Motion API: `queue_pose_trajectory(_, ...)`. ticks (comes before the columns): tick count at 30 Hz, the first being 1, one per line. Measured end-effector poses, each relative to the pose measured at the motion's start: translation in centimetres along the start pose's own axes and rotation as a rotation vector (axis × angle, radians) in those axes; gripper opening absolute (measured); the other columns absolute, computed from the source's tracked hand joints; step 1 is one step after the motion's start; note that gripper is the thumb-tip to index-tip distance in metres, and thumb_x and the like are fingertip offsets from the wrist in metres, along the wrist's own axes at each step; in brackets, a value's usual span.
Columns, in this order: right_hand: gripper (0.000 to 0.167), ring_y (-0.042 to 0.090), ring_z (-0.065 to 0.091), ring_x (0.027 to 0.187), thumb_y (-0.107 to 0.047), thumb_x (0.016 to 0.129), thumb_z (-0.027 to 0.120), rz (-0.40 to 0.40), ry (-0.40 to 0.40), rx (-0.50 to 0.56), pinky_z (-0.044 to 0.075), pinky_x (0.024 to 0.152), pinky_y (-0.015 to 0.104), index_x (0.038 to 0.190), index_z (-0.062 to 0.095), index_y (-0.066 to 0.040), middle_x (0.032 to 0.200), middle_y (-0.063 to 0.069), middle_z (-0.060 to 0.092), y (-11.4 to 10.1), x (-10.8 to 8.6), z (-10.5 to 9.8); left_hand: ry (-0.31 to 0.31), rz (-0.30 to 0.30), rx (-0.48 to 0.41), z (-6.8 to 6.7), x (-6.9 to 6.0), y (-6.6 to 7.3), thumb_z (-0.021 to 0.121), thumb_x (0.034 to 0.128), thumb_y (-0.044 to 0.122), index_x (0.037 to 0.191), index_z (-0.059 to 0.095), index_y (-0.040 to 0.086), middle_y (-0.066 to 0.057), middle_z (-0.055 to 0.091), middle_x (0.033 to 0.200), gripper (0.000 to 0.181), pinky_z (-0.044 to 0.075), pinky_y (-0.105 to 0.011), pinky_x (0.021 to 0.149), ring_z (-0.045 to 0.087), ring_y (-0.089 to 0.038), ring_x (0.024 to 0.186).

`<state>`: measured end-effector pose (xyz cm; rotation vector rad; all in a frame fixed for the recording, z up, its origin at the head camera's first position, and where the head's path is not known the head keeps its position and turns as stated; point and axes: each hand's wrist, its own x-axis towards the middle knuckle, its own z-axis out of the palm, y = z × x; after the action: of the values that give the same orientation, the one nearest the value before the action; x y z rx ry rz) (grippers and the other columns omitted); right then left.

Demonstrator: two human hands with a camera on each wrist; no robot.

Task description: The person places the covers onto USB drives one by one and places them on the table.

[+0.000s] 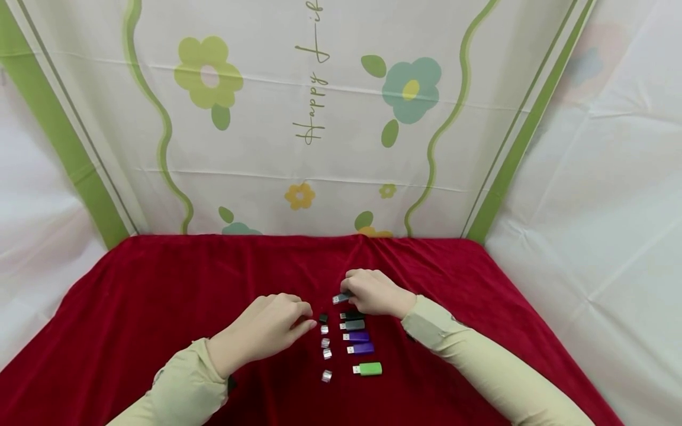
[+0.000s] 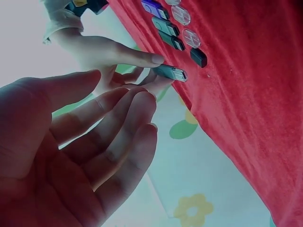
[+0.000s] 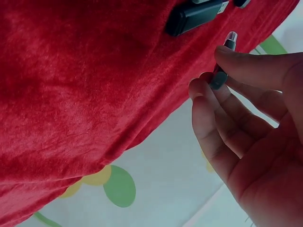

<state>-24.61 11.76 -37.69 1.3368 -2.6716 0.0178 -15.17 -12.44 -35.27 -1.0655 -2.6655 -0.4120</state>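
Note:
My right hand [image 1: 373, 293] pinches a dark grey USB stick [image 3: 218, 78] between thumb and fingers, above the far end of a row of sticks. A clear cap [image 3: 231, 36] seems to cover its connector, which points left in the head view. My left hand [image 1: 269, 326] hovers left of the small caps, fingers loosely bent, holding nothing. Below the right hand lie a black USB stick [image 1: 353, 316], a grey one [image 1: 354, 325], two purple ones [image 1: 358, 336] and a green one [image 1: 370, 369]. Beside them stands a column of caps: one black cap [image 1: 323, 318] and several clear ones [image 1: 327, 354].
A red velvet cloth [image 1: 186, 296] covers the table. Behind it hangs a white curtain [image 1: 330, 195] with printed flowers, and white fabric walls [image 1: 602, 195] rise at both sides. The table's far edge lies just beyond the right hand.

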Motion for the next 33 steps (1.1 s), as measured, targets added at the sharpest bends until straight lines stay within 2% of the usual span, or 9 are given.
queue_pose_trajectory(13, 0.009, 0.012, 0.058, 0.073, -0.009, 0.083, 0.075, 0.02, -0.032, 0.001, 0.05, 0.06, 0.026, 0.09, 0.075, -0.015, 0.084, -0.004, 0.06, 0.1, 0.4, 0.1, -0.012, 0.004, 0.004, 0.0, 0.1, 0.1, 0.074, 0.0884, 0.023, 0.085, 0.073, 0.016, 0.007, 0.062, 0.076, 0.008, 0.042, -0.02, 0.048, 0.05, -0.001, 0.057)
queue_pose_trajectory(21, 0.011, 0.014, 0.057, 0.073, -0.004, 0.08, 0.074, 0.034, -0.058, -0.007, 0.048, 0.057, 0.029, 0.082, 0.071, -0.015, 0.079, -0.005, 0.057, 1.0, 0.3, 0.4, -0.026, 0.004, 0.007, -0.1, 0.1, 0.2, 0.074, 0.0886, 0.023, 0.085, 0.073, 0.016, 0.008, 0.062, 0.076, 0.008, 0.043, -0.021, 0.048, 0.051, -0.003, 0.058)
queue_pose_trajectory(30, 0.014, 0.015, 0.056, 0.077, 0.001, 0.078, 0.076, 0.012, -0.128, 0.077, 0.048, 0.063, 0.027, 0.082, 0.07, -0.01, 0.082, 0.0, 0.061, 1.6, 0.6, 0.9, -0.056, -0.008, 0.003, -0.1, 0.2, 0.2, 0.073, 0.0889, 0.023, 0.087, 0.074, 0.015, 0.006, 0.064, 0.078, 0.008, 0.044, -0.021, 0.049, 0.051, -0.002, 0.059)
queue_pose_trajectory(33, 0.014, 0.016, 0.057, 0.081, -0.002, 0.078, 0.078, 0.018, -0.142, 0.064, 0.049, 0.065, 0.028, 0.086, 0.07, -0.01, 0.084, -0.001, 0.061, 1.6, 0.4, 0.6, -0.059, -0.009, 0.006, -0.1, 0.3, 0.2, 0.073, 0.0889, 0.023, 0.087, 0.074, 0.016, 0.007, 0.063, 0.078, 0.008, 0.044, -0.022, 0.049, 0.051, -0.002, 0.059)
